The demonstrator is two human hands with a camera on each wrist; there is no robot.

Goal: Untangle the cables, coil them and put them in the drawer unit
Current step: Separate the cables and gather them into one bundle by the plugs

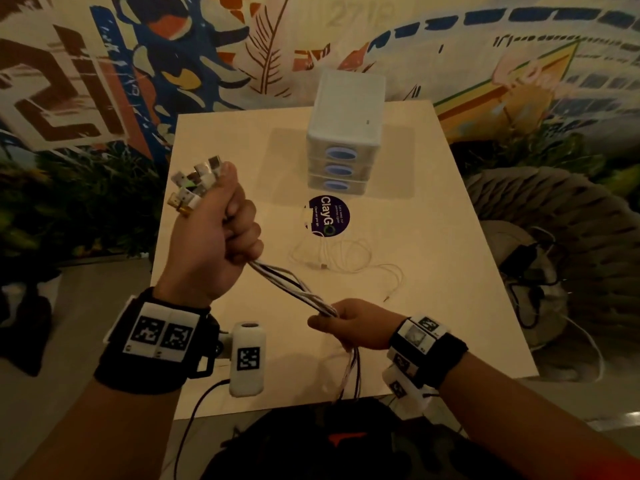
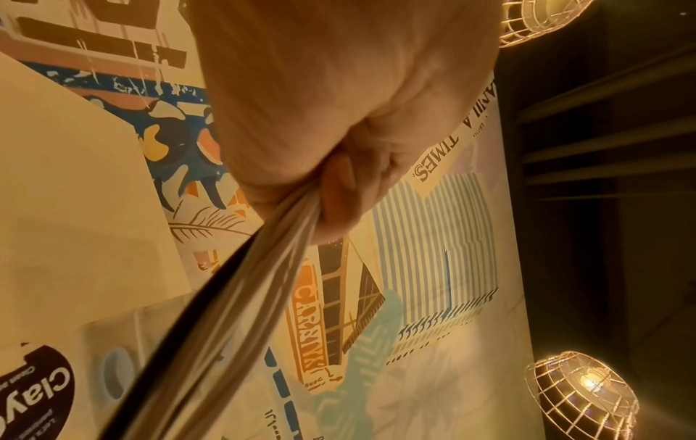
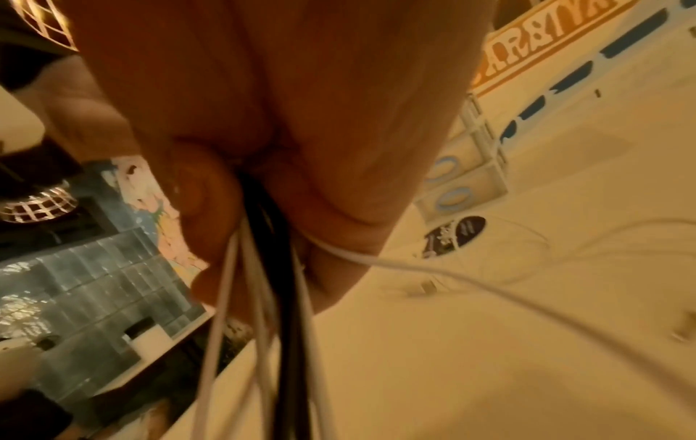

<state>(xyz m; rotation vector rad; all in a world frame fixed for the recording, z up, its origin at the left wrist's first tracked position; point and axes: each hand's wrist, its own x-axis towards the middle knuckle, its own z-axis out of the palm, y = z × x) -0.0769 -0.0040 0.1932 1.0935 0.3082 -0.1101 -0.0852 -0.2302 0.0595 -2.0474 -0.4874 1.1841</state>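
Cables (image 1: 294, 289), white ones and at least one black, run as one taut bundle between our two fists, above the near half of the desk (image 1: 450, 271). Our left hand (image 1: 214, 244) is clenched round the bundle just below the plugs (image 1: 195, 183), which fan out above the thumb. Our right hand (image 1: 353, 327) grasps the same strands lower down, and their tails hang past the desk's near edge.

We judge these cables light and limp, with smooth jackets that slide through a loose grip; held together like this they twist round one another. The plugs are the only stiff parts, so we would take hold just behind them and draw one strand out at a time, rather than tug mid-length and tighten the twist.

A separate thin white cable (image 1: 343, 254) lies loose near the desk's middle, touching a round dark sticker (image 1: 329, 216). The drawer unit (image 1: 344, 133) stands toward the far edge, all its drawers shut.
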